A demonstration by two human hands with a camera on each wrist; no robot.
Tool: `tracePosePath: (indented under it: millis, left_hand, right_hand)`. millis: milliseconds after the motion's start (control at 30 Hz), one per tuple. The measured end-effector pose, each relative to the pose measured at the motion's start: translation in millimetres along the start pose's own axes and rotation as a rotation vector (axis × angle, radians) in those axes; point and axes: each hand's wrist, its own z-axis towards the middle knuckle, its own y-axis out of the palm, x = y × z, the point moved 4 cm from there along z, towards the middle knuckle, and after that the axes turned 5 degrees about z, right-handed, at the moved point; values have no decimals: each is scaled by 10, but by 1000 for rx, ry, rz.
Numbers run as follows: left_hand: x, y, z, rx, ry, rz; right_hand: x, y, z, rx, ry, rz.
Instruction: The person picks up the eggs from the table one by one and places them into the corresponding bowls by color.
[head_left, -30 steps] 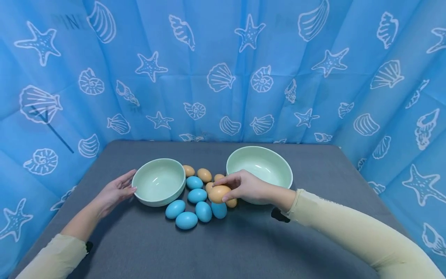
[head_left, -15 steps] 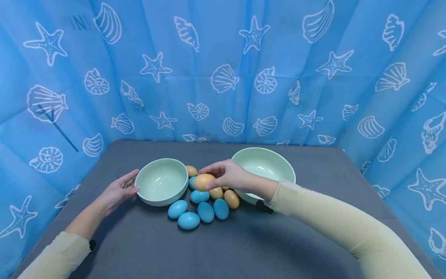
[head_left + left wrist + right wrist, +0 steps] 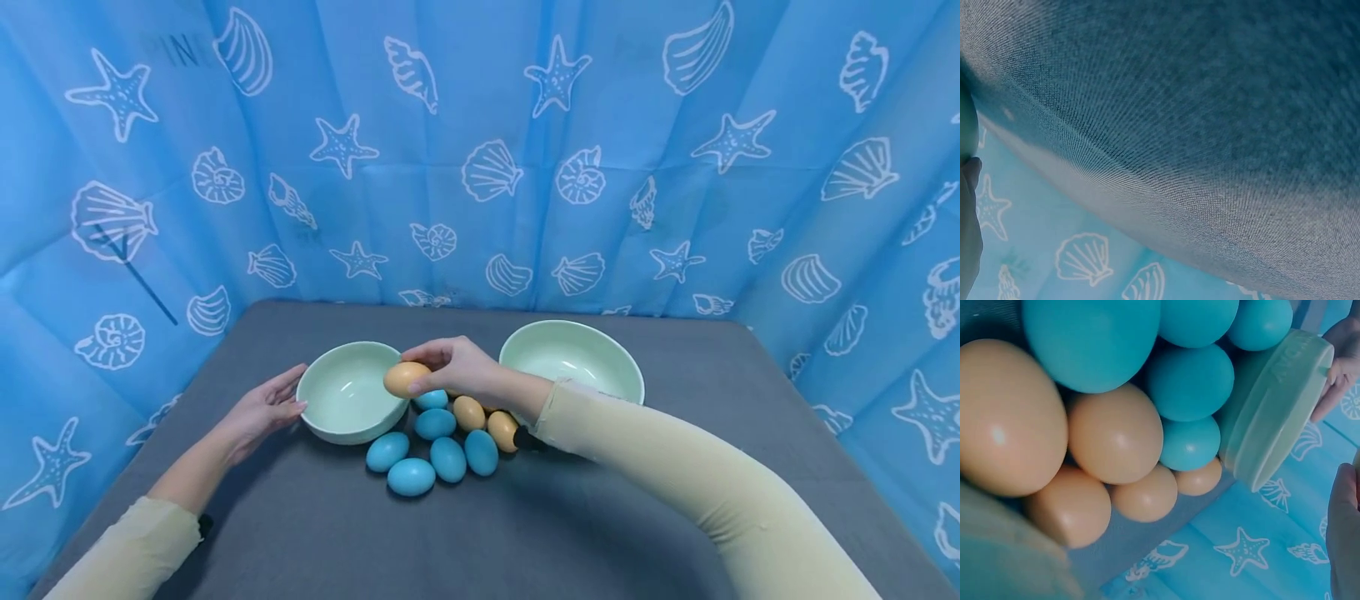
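My right hand (image 3: 463, 368) pinches an orange-tan egg (image 3: 403, 380) between thumb and fingertips, at the right rim of the left pale green bowl (image 3: 347, 400). My left hand (image 3: 255, 418) rests its straight fingers and thumb against the left side of that bowl; the right wrist view also has this hand (image 3: 1340, 365) at the rim. No egg shows inside the left bowl. Right of it lie several blue eggs (image 3: 411, 477) and several more orange-tan eggs (image 3: 469, 413), some hidden by my right hand and forearm.
A second pale green bowl (image 3: 570, 354) stands at the back right, partly behind my right forearm. A grey cloth (image 3: 360, 542) covers the table. Blue curtains (image 3: 450, 100) with white shell and starfish prints hang behind and at the sides.
My right hand has carried the orange-tan egg left from over the egg group to the left bowl's rim. The left hand stays at that bowl. The head view has shifted slightly.
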Motion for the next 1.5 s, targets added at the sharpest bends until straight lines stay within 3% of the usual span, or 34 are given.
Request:
tracePosePath:
  millis: [533,700,1133,1500]
  left_hand:
    - [-6,0,18,4,50,-10]
    - [9,-14,5,4,48,-8]
    - [1,3,16,2,55,6]
    - [-25,-41,7,-6,40,-35]
  right_hand:
    - [120,285,471,54,49,187]
    - [159,385,620,53,70,194]
    - [319,619,901,118,183,155]
    - [314,773,992,87,244,-69]
